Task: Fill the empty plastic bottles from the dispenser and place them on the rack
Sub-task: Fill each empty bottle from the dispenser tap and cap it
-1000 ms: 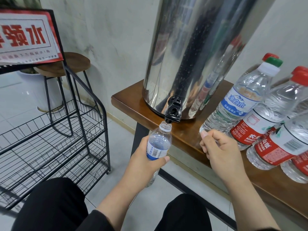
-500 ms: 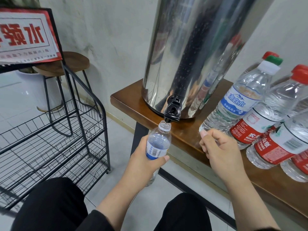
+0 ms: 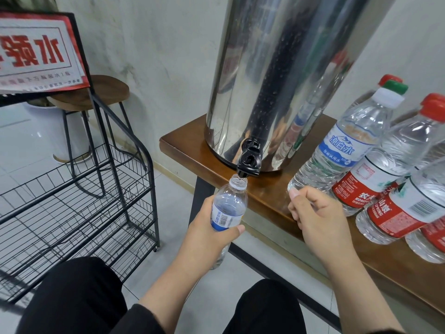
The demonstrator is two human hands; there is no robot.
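One tall shiny steel dispenser (image 3: 277,75) stands on one brown wooden table (image 3: 183,147), with one black plastic tap (image 3: 249,161). One small uncapped clear plastic bottle with a blue label (image 3: 228,208) is there. Capped clear plastic bottles on the table: at least five show, one blue-labelled bottle with a white cap (image 3: 342,150), the red-labelled bottles (image 3: 375,186), and more are cut off at the edge. One black wire rack (image 3: 79,201), one round wooden stool (image 3: 96,92), one red-and-white sign (image 3: 36,56), two hands.
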